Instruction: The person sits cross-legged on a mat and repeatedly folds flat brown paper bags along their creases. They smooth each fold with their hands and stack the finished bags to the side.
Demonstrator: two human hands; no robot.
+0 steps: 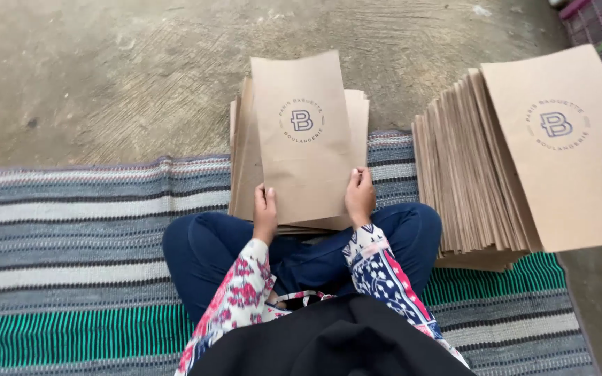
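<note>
Left hand: our left hand grips the lower left edge of the top paper bag, fingers curled under, thumb on top.
Right hand: our right hand pinches the lower right edge of the same bag, fingers closed on the paper.
Why held so: with both lower corners held, we judge the flat bag stays square and easy to lay down.
Top paper bag: brown, flat, rectangular, slightly tilted over the near stack, straight ahead of our crossed legs.
Mark on it: a round dark blue emblem sits in its upper middle.
Right stack: many brown bags fanned in a leaning row; its top bag shows the same round emblem.
Ground: a striped mat in grey, white and green lies on the concrete floor.
</note>
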